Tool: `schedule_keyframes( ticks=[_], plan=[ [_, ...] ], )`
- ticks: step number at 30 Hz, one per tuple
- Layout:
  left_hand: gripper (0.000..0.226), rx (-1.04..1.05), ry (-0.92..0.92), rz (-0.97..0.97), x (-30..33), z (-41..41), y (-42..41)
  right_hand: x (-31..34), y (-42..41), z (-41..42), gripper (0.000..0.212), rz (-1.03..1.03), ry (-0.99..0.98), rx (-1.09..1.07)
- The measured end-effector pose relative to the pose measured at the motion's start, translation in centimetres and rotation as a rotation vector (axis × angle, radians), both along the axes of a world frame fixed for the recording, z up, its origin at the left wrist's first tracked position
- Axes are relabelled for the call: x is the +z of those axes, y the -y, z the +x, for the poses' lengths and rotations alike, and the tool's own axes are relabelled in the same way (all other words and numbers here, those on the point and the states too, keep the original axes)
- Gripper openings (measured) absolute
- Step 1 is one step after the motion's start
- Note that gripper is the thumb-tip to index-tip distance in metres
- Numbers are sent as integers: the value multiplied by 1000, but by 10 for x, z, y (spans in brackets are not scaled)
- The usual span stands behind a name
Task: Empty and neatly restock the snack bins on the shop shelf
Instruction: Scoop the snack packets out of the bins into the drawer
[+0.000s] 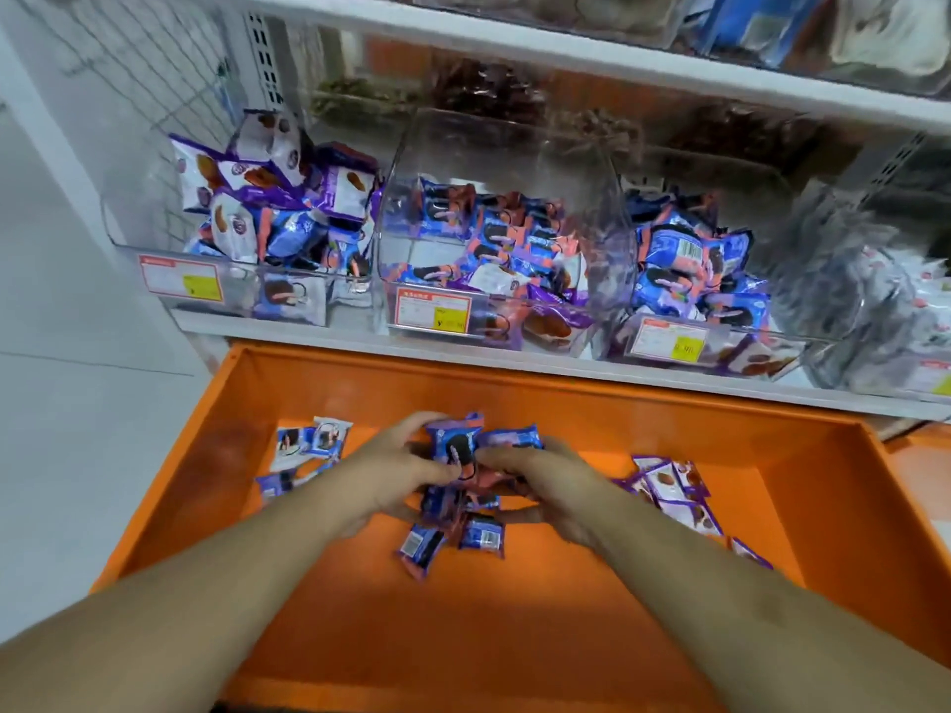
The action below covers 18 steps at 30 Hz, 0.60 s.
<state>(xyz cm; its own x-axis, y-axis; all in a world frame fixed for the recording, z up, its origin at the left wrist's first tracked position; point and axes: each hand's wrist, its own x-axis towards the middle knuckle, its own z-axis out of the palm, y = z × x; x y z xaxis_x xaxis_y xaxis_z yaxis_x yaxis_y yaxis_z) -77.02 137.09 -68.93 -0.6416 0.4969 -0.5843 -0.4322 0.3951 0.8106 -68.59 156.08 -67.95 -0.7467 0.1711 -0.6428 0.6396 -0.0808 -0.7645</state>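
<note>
I am seeing both hands curling around a pile of blue snack packets [465, 476] in the orange tray [566, 398], the left hand [396, 470] and right hand [540, 481] gripping it from either side. Purple packets [674, 491] are lying near the right, and clear bins [494, 239] are sitting on the shelf [566, 367] above.

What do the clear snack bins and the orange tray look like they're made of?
The snack bins: probably clear rigid plastic, glossy; packets show through the walls.
The orange tray: smooth and evenly coloured with a soft sheen, likely painted metal or moulded plastic; I can't tell which.
</note>
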Motion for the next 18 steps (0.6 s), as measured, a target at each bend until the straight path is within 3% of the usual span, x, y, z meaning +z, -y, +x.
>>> schedule_keyframes(
  ticks=[5, 10, 14, 18],
  plan=[
    [73, -78, -74, -96, -88, -15, -21, -78, -10, -21, 30, 39, 16, 95],
    [87, -251, -141, -140, -156, -29, -32, -133, -29, -29, 82, 235, 6, 313],
    [92, -284, -170, -231, -135, -26, -23, -130, -41, -25, 126, 413, 68, 537],
    [90, -348, -180, -252, -98, -20, -6, -94, -52, -16, 128, 569, 124, 645]
  ],
)
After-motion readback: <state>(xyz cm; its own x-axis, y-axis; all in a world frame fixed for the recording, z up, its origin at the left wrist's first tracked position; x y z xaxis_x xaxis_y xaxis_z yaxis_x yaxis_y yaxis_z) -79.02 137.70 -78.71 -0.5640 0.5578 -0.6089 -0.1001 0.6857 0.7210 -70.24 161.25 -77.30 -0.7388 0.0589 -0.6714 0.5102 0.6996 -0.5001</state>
